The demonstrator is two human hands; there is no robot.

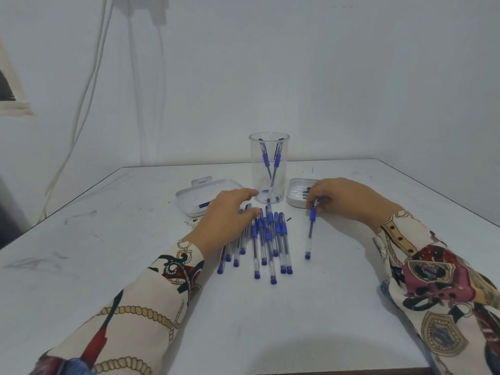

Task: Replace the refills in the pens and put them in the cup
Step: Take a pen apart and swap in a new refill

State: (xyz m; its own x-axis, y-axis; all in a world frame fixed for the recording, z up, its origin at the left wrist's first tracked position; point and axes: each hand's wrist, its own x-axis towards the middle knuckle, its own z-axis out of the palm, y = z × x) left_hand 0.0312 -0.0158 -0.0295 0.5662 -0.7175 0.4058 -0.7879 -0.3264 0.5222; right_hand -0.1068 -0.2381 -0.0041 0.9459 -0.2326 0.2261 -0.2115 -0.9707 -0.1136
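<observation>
Right hand (pixel 349 200) pinches one pen (pixel 311 230) at its upper end, fingers (pixel 313 197) curled round it; the pen slants down toward the person, its lower tip at or just above the counter (pixel 135 253), cannot tell which. It sits apart from the other pens, to their right. Left hand (pixel 227 220) lies palm down over the far left part of the pen pile (pixel 266 239), fingers loosely spread and slightly bent, thumb (pixel 250 212) on top of the pens, index reaching toward the cup (pixel 269 167). No pen is gripped by that hand.

The pile is about a dozen clear pens with blue grips and caps, roughly parallel, in the middle of the counter just in front of the cup. The cup is clear, upright, with two pens leaning inside and crossing. Left of the cup is a white tray (pixel 189 197) with one blue piece in it; right of the cup is a second white tray (pixel 296 189), partly hidden by the right hand, holding thin refills. A small dark scrap (pixel 289 219) lies right of the pile.

Counter is white, scuffed with grey marks. Patterned cream sleeves (pixel 151 307) cover both forearms. Plain white wall (pixel 351 77) behind; pale cables (pixel 89 85) hang at the left.
</observation>
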